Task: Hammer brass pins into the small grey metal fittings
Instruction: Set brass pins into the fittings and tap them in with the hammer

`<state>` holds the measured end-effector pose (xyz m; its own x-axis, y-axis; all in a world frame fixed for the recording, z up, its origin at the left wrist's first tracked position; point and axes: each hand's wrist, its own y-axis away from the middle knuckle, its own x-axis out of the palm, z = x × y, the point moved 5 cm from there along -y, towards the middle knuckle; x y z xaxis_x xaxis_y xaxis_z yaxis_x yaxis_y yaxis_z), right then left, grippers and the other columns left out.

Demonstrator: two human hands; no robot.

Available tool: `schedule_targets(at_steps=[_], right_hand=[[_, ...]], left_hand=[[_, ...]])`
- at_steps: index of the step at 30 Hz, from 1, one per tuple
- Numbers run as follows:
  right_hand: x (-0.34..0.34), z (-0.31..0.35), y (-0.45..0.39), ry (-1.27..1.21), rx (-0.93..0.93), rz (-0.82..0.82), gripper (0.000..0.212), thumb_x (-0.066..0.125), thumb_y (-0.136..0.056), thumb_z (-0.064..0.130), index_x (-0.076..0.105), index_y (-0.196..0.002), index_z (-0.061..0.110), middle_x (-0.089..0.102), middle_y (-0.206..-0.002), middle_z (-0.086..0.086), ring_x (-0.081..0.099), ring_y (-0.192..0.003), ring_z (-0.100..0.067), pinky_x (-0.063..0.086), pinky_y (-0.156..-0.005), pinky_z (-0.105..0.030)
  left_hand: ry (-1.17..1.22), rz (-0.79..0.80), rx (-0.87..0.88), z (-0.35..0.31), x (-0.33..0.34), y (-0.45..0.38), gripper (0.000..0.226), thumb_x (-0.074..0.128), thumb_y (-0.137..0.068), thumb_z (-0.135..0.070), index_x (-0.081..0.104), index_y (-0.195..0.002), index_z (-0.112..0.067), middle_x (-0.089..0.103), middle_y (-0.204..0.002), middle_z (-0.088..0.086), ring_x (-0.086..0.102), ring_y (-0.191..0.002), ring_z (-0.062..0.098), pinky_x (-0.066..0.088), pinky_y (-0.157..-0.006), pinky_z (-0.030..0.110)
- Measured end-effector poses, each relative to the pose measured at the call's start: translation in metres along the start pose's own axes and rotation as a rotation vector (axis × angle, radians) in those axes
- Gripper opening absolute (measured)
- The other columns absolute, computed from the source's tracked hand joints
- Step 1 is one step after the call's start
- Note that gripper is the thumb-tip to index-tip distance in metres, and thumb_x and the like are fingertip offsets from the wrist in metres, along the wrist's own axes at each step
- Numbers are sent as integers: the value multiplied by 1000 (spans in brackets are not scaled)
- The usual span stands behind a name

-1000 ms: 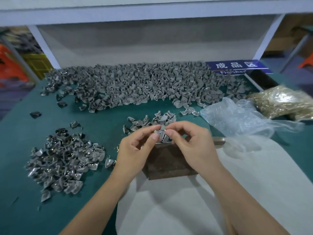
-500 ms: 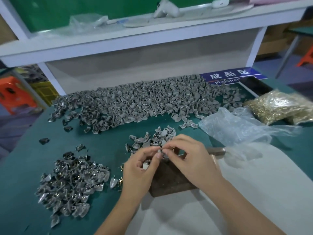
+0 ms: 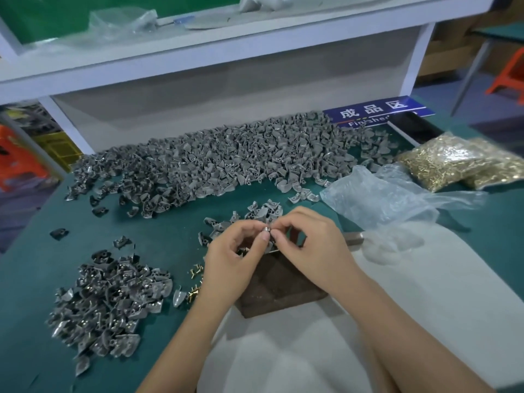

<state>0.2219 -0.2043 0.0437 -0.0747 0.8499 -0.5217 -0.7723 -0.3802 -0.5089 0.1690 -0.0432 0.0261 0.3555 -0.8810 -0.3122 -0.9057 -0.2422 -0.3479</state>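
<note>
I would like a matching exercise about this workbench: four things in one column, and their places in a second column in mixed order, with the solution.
Things:
1. bags of brass pins
2. blue sign
3. dark metal block
4. smaller pile of fittings

Places:
A. directly below both hands
B. at the far right of the table
C. near the left edge of the green mat
D. behind the big grey heap, under the shelf

Pairs: 1-B, 2-D, 3-A, 4-C

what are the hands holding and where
Both hands, left and right, pinch one small grey fitting between fingertips, above the block. Which part is gripped cannot be told.
</note>
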Motion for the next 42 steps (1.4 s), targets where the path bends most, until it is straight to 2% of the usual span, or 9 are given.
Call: schedule_targets(at_steps=[4, 10, 18, 21, 24, 29, 35, 37, 42], right_hand=[[3, 0, 3, 24, 4, 42, 4, 70, -90, 30, 73, -89, 28, 62, -89, 17, 62, -81, -8, 56, -71, -41], [2, -6, 0, 0, 20, 62, 5, 75, -90, 20, 76, -91, 25, 61, -88, 19, 62, -80, -10, 55, -71, -43], [10, -5, 0, 47, 9, 82, 5, 76, -94, 19, 79, -98, 20, 69, -92, 10, 63, -83, -11, 55, -75, -40], [12, -3, 2, 89, 16, 70, 7, 74, -95, 20, 78, -100, 19, 69, -97, 8, 63, -85, -12, 54, -75, -38], [9, -3, 1, 90, 27, 64, 7, 73, -96, 21, 78, -101, 18, 69, -98, 5, 61, -83, -12, 51, -74, -37], [11, -8, -1, 90, 67, 92, 11, 70, -97, 24, 78, -102, 20, 70, -100, 3, 63, -88, -17, 51, -77, -40], [11, -9, 1, 85, 91, 108, 9, 72, -94, 22, 80, -98, 21, 72, -99, 4, 62, -84, -16, 52, -75, -38], [11, -8, 1, 85, 104, 117, 8, 72, -94, 22, 80, -96, 22, 71, -98, 4, 63, -84, -17, 51, -75, -38], [12, -10, -3, 105, 98, 181, 10, 71, -94, 22, 81, -99, 23, 71, -99, 2, 64, -87, -18, 51, -78, -38]], left_hand=[[36, 6, 1, 3, 3, 6, 20, 70, -96, -15, 72, -102, -35, 76, -99, -12, 73, -96, 12, 56, -84, 21], [34, -4, -25, 9, 4, 8, 11, 71, -95, -22, 73, -106, -26, 76, -99, -12, 73, -96, 12, 55, -85, 21], [-27, -12, 3, 12, 1, 6, 16, 71, -97, -16, 71, -105, -29, 74, -100, -16, 71, -96, 8, 53, -86, 18], [-75, 13, -12, 13, 3, 4, 16, 70, -97, -17, 69, -105, -31, 73, -102, -18, 70, -100, 8, 54, -90, 22], [-146, 17, -26, 10, 5, 1, 11, 69, -98, -17, 68, -106, -24, 72, -101, -15, 70, -99, 8, 56, -91, 30], [-261, 9, -17, 3, 5, 1, 17, 69, -98, -22, 64, -102, -38, 72, -100, -19, 70, -99, 3, 55, -93, 27], [-316, -47, -34, -4, 5, 9, 26, 73, -95, -25, 63, -97, -50, 72, -97, -28, 70, -94, -4, 56, -92, 22], [-339, -45, -46, -4, 4, 9, 23, 73, -95, -27, 64, -97, -48, 73, -95, -28, 70, -93, -5, 56, -92, 22], [-357, -51, -41, 2, 3, 8, 8, 72, -95, -29, 69, -103, -31, 75, -92, -18, 70, -93, -4, 57, -94, 29]])
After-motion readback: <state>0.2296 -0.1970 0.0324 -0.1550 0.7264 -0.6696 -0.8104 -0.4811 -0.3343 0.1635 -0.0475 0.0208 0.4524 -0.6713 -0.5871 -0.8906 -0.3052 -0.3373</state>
